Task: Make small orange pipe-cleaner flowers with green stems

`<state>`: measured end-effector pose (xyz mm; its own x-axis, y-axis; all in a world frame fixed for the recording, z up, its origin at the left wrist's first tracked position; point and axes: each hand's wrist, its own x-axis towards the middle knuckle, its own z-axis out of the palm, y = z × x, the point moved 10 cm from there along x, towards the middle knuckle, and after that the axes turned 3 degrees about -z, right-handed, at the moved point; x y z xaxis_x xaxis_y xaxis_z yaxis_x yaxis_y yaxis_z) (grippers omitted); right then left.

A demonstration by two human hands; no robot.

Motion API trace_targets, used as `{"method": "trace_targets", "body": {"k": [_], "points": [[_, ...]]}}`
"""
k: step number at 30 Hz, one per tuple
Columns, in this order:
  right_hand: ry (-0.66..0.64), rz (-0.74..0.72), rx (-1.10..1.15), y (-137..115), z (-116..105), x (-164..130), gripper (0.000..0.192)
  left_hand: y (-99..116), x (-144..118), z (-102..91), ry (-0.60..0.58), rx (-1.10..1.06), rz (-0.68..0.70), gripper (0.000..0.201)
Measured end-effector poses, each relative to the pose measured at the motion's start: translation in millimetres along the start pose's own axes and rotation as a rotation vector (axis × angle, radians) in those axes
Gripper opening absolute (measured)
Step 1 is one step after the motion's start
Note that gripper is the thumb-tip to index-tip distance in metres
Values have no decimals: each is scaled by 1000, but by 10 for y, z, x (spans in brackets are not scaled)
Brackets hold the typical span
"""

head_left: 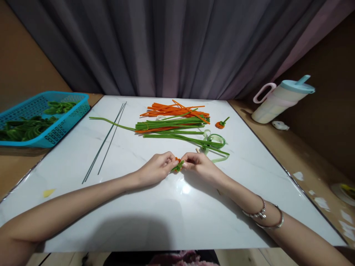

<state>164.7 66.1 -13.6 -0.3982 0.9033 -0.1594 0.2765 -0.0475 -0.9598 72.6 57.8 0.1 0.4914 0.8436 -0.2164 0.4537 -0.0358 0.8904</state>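
Observation:
Between my two hands is a small orange and green pipe-cleaner piece (pixel 177 166), held just above the white tabletop. My left hand (pixel 159 166) pinches it from the left, thumb and forefinger together. From the right, my right hand (pixel 201 166) grips its green part with closed fingertips. Part of the piece is hidden by the fingers. Beyond the hands lie a bundle of green pipe cleaners (pixel 172 124) and a pile of orange pipe cleaners (pixel 172 109). A similar small orange piece with a green stem (pixel 220 124) rests at the back right.
A roll of green ribbon (pixel 217 139) lies beyond my right hand. Several thin dark green wires (pixel 104 147) lie at left. A blue basket (pixel 65 123) holds green leafy pieces. At right stands a tumbler (pixel 280 101) with a straw, near paper scraps (pixel 321 203). A curtain hangs behind.

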Motion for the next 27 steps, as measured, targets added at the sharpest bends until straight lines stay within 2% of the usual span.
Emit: {"method": "trace_targets", "body": {"k": [5,9,12,15,19,22,27], "points": [[-48,77,201,23,20,-37,8,119,-36,8,-9,66,174,23],[-75,83,245,-9,34,-58,3,176,-73,19,-20,100,248,18],[-21,0,82,-112,-53,-61,6,184,-71,-19,-1,104,223,21],[76,-173,-143,-317,-173,-89,10,175,-56,-81,24,78,143,30],[126,-334,-270,-491,-201,-147,14,216,-56,-74,-1,124,117,38],[116,-357,-308,-506,-152,-160,16,249,-65,-35,-3,233,171,35],[100,-269,-337,-437,-107,-155,15,222,-71,34,-16,297,233,27]]}}
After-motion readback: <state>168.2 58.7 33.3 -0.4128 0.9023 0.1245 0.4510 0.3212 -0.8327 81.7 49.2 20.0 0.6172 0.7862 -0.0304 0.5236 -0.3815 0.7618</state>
